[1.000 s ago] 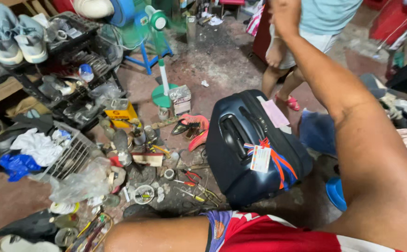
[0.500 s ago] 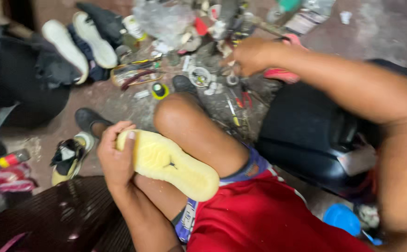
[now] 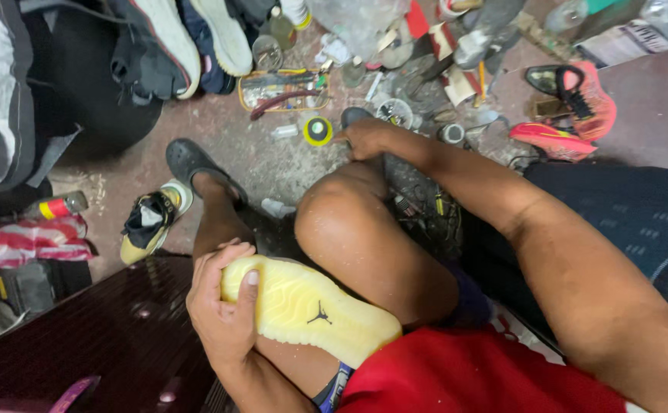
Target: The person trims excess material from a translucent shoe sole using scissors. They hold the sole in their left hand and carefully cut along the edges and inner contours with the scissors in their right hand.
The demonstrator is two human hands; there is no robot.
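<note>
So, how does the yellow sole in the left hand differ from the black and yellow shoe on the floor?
The yellow sole is a bare translucent outsole, turned tread-up; the black and yellow shoe is a whole shoe with its upper, lying on the floor. The left hand grips the sole against the leg; nothing touches the shoe. The right hand reaches toward small items beyond. Both show yellow.

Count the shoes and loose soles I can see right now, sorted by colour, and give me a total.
Yellow sole held in the left hand: 1
Black-and-yellow sneaker on the floor: 1
Pink-red shoes, upper right: 2
White-soled shoes, top: 2
Total: 6
</note>
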